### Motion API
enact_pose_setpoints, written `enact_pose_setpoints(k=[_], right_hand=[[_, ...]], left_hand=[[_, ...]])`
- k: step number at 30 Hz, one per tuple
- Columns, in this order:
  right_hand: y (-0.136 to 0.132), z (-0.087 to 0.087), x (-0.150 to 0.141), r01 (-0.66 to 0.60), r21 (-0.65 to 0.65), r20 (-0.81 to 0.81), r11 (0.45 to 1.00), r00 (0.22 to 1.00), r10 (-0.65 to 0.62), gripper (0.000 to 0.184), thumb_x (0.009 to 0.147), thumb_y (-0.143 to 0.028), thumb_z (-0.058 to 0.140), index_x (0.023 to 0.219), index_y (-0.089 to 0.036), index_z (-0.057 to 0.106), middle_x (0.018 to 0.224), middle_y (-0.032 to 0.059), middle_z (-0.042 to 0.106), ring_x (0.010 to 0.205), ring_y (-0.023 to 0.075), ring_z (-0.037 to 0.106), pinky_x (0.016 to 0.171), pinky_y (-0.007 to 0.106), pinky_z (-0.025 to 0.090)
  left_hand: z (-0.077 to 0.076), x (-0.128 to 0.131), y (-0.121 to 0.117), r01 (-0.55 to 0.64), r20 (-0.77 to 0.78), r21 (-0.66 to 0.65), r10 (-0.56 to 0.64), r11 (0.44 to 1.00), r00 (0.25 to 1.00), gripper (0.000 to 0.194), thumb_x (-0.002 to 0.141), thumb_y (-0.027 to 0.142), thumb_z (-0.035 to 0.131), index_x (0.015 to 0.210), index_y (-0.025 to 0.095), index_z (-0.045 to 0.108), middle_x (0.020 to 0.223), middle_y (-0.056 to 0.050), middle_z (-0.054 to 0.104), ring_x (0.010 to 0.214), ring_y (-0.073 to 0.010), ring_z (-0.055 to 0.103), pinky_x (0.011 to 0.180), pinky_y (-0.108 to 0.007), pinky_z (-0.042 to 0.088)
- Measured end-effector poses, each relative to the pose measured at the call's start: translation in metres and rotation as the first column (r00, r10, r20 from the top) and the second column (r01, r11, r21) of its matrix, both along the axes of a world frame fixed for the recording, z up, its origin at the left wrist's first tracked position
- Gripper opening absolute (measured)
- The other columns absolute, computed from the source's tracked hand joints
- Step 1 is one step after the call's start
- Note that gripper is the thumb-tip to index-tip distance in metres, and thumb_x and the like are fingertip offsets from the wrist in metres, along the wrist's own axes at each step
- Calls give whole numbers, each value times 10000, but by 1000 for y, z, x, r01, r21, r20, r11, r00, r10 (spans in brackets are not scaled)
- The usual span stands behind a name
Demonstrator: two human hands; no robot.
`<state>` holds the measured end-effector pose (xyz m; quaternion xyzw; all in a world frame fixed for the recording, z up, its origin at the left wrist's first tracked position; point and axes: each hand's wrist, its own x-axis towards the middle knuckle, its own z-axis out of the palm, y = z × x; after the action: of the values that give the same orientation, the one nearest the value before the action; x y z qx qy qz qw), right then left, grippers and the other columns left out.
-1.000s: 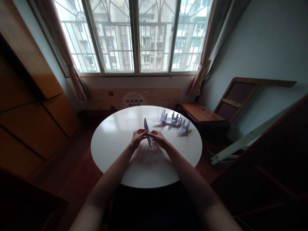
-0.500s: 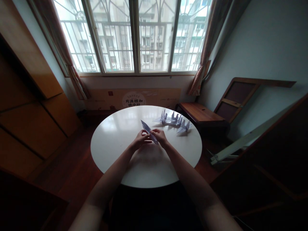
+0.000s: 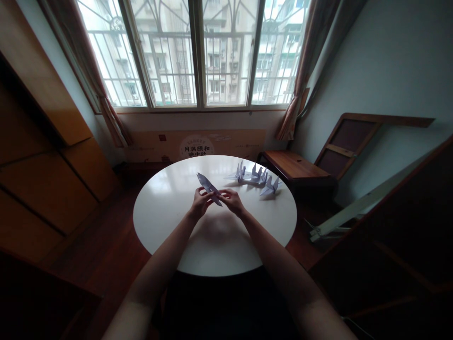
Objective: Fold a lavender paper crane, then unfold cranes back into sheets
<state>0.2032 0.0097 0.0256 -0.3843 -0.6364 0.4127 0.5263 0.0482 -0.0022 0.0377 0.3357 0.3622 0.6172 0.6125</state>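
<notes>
A long, pointed piece of folded pale-lilac paper [image 3: 206, 183] is held between both hands above the round white table [image 3: 163, 226]. It tilts, with its upper tip toward the far left and its lower tip toward me. My left hand [image 3: 202, 202] grips its near-left side, closed with thumb and fingers around the edge. My right hand [image 3: 230, 200] pinches its right side near the middle with thumb and forefinger. Several folded paper cranes [image 3: 257, 175] of the same colour stand at the table's far right, beyond my right hand.
Behind the table a printed cardboard panel [image 3: 152, 141] leans below the barred window [image 3: 226, 61]. To the right are a low wooden stool [image 3: 293, 164] and a folded wooden frame [image 3: 350, 141]. Wooden cabinets [image 3: 42, 189] line the left side.
The folded paper has shifted to the left and slightly away from me, and its angle has changed. My left hand has moved left with it; my right hand now holds it farther toward the fingertips.
</notes>
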Motion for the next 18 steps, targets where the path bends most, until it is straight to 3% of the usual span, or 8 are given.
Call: enact_pose_setpoints(k=[3,7,12,18], right_hand=[[3,-4,1,38,55,-1,998,999,-38,323,659,-482,755,844,-217,766,986,69,623,769,176,613,667,314,523],[2,-2,1,21,45,0,999,1000,-21,315,648,-496,759,799,-220,778,952,76,624,786,191,603,655,318,512],[-3,4,0,-67,-82,-105,994,993,59,407,599,-523,786,823,-183,779,808,64,676,723,190,613,673,334,499],[-5,5,-1,-120,-253,-295,960,955,42,422,570,-499,822,837,-175,775,708,43,702,679,173,620,732,351,490]], left_hand=[[4,-1,-1,48,53,13,-49,999,997,567,621,229,834,1018,217,429,857,-10,648,766,-172,670,822,-422,528],[6,-4,-1,130,67,6,-130,991,989,405,648,369,814,842,180,514,747,-8,640,741,-172,660,791,-376,531],[4,-5,2,61,87,10,-62,998,994,362,646,374,812,797,170,554,722,-2,647,705,-153,648,758,-325,518],[4,-4,3,21,119,85,-31,996,992,347,665,370,797,812,177,549,723,3,651,683,-143,644,733,-307,508]])
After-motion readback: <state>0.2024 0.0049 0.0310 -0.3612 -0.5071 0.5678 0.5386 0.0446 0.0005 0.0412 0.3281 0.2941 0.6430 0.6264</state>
